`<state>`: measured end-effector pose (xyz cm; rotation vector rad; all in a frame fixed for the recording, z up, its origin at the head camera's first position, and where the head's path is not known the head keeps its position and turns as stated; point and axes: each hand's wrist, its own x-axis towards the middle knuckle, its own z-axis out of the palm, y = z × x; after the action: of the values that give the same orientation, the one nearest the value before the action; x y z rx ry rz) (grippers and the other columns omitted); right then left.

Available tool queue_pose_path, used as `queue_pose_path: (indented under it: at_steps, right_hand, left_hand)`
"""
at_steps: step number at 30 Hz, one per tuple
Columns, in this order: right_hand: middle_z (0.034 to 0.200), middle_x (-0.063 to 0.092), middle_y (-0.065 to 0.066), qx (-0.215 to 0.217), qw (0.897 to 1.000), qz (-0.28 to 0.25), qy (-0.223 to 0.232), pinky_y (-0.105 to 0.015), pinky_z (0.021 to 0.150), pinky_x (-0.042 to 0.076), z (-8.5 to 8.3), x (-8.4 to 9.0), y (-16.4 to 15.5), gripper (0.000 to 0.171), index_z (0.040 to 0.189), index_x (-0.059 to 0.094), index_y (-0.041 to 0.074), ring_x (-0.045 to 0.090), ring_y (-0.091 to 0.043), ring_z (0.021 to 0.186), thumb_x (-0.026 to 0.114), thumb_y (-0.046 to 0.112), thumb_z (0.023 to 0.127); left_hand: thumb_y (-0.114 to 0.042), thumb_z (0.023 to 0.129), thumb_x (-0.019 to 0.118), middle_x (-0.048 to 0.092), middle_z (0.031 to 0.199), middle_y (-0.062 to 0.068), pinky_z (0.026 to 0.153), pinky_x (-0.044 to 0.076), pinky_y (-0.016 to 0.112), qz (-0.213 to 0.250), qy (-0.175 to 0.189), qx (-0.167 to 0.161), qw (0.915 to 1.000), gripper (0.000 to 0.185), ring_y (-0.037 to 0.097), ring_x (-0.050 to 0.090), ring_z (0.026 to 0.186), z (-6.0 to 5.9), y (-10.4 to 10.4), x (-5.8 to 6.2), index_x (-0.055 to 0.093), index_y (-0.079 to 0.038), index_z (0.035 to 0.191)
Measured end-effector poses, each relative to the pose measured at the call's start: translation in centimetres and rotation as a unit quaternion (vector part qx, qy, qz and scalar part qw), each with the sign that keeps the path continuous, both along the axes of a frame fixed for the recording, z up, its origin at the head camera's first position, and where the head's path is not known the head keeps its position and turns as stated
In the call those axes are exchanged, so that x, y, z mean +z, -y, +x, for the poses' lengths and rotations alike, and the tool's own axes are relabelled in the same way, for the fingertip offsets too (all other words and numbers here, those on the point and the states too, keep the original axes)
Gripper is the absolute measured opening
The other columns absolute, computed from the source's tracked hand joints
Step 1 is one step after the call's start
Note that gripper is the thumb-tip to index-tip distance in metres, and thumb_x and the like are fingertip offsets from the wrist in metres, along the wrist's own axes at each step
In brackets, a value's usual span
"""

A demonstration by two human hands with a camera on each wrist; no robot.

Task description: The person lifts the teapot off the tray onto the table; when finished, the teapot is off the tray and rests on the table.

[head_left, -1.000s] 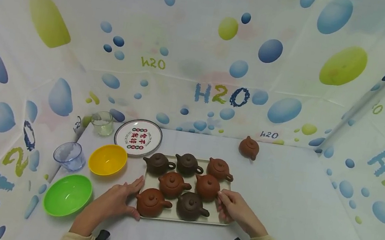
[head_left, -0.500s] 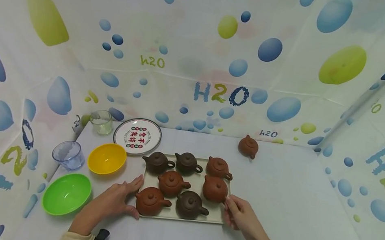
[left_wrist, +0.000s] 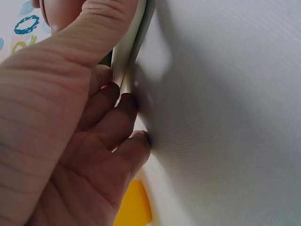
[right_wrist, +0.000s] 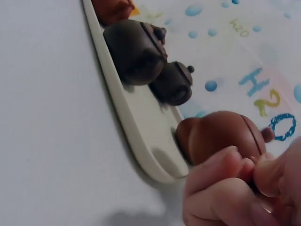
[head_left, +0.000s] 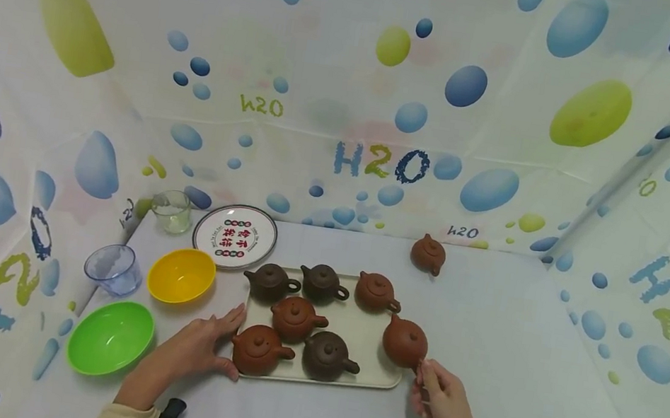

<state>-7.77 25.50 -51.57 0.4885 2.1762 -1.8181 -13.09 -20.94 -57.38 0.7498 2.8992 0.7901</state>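
A cream tray [head_left: 357,326] on the white table carries several small clay teapots, some reddish like the one at its front left [head_left: 254,350], some dark brown [head_left: 327,355]. My left hand [head_left: 213,345] grips the tray's left rim [left_wrist: 131,42], with the thumb on top and the fingers beside and under it. My right hand [head_left: 423,373] pinches the handle of one reddish-brown teapot [head_left: 405,342] and holds it at the tray's right edge. In the right wrist view this teapot [right_wrist: 221,136] hangs just past the tray's rim [right_wrist: 136,136], above my curled fingers [right_wrist: 225,179].
Another reddish teapot [head_left: 428,253] stands alone at the table's back. Left of the tray are a green bowl [head_left: 110,337], a yellow bowl [head_left: 180,275], a clear blue cup [head_left: 112,268], a glass cup [head_left: 171,210] and a printed round plate [head_left: 235,236]. Patterned sheets wall the table.
My right hand took the reddish teapot by its handle from the tray's middle right and carried it rightward to the tray's edge. The left hand stayed on the rim.
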Motion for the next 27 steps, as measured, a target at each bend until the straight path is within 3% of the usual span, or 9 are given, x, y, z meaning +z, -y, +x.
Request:
queue_pose_path:
  at_steps: [4,5,7,14,18,25,27]
  right_hand:
    - [0.085,0.059,-0.003,-0.039,0.999,0.010,-0.008,-0.020,0.048,0.044,0.2,-0.1,-0.6,0.038,0.099,0.055,-0.001,0.056,-0.011,0.062,0.043,0.030,0.117]
    - [0.085,0.059,-0.002,-0.046,0.999,0.011,-0.012,-0.020,0.048,0.044,0.2,-0.1,-0.8,0.039,0.099,0.054,-0.002,0.056,-0.011,0.062,0.043,0.030,0.117]
    - [0.084,0.059,-0.002,-0.057,0.998,0.018,-0.022,-0.020,0.048,0.045,0.1,-0.2,-1.1,0.040,0.098,0.053,-0.003,0.056,-0.010,0.062,0.043,0.032,0.117]
    - [0.080,0.059,0.001,-0.079,0.994,0.050,-0.050,-0.020,0.049,0.045,-0.8,-0.9,-2.3,0.044,0.099,0.056,-0.003,0.057,-0.008,0.060,0.043,0.035,0.117]
    - [0.079,0.060,0.003,-0.085,0.993,0.064,-0.052,-0.021,0.050,0.046,-1.4,-1.4,-3.2,0.045,0.101,0.056,0.000,0.057,-0.008,0.062,0.041,0.038,0.117]
    - [0.078,0.060,0.004,-0.087,0.990,0.088,-0.064,-0.022,0.051,0.047,-2.8,-1.9,-4.6,0.047,0.101,0.055,0.003,0.057,-0.007,0.062,0.039,0.044,0.117]
    - [0.077,0.060,0.005,-0.091,0.989,0.093,-0.069,-0.022,0.051,0.048,-3.3,-2.0,-4.9,0.048,0.100,0.055,0.003,0.058,-0.006,0.062,0.039,0.045,0.116]
  left_hand:
    - [-0.079,0.062,0.083,0.052,0.163,0.016,0.105,0.055,0.065,-0.002,0.010,0.011,0.9999,0.123,0.066,0.064,0.121,-0.1,0.0,-0.2,0.052,-0.009,0.158]
    - [-0.075,0.063,0.086,0.051,0.163,0.017,0.107,0.054,0.065,-0.004,0.022,0.013,0.9997,0.121,0.066,0.063,0.122,0.1,-0.2,0.6,0.053,-0.007,0.158]
    - [-0.074,0.062,0.087,0.051,0.164,0.016,0.108,0.054,0.064,-0.005,0.031,0.017,0.9994,0.121,0.065,0.063,0.124,0.1,-0.3,0.8,0.053,-0.007,0.157]
    - [-0.062,0.067,0.093,0.053,0.163,0.017,0.100,0.055,0.069,-0.002,0.017,0.000,0.9999,0.113,0.071,0.063,0.113,0.6,-0.6,2.2,0.053,-0.008,0.158]
    - [-0.055,0.066,0.096,0.053,0.161,0.021,0.104,0.053,0.070,0.000,0.045,0.005,0.9990,0.112,0.072,0.061,0.117,1.0,-1.1,3.7,0.054,-0.003,0.155]
    - [-0.063,0.067,0.092,0.052,0.164,0.014,0.101,0.055,0.070,-0.008,0.018,-0.001,0.9998,0.114,0.072,0.062,0.116,0.7,-0.6,2.2,0.052,-0.009,0.159]
    - [-0.065,0.065,0.091,0.052,0.164,0.015,0.103,0.052,0.073,-0.005,0.025,0.002,0.9997,0.116,0.072,0.061,0.117,0.6,-0.5,2.0,0.052,-0.010,0.159]
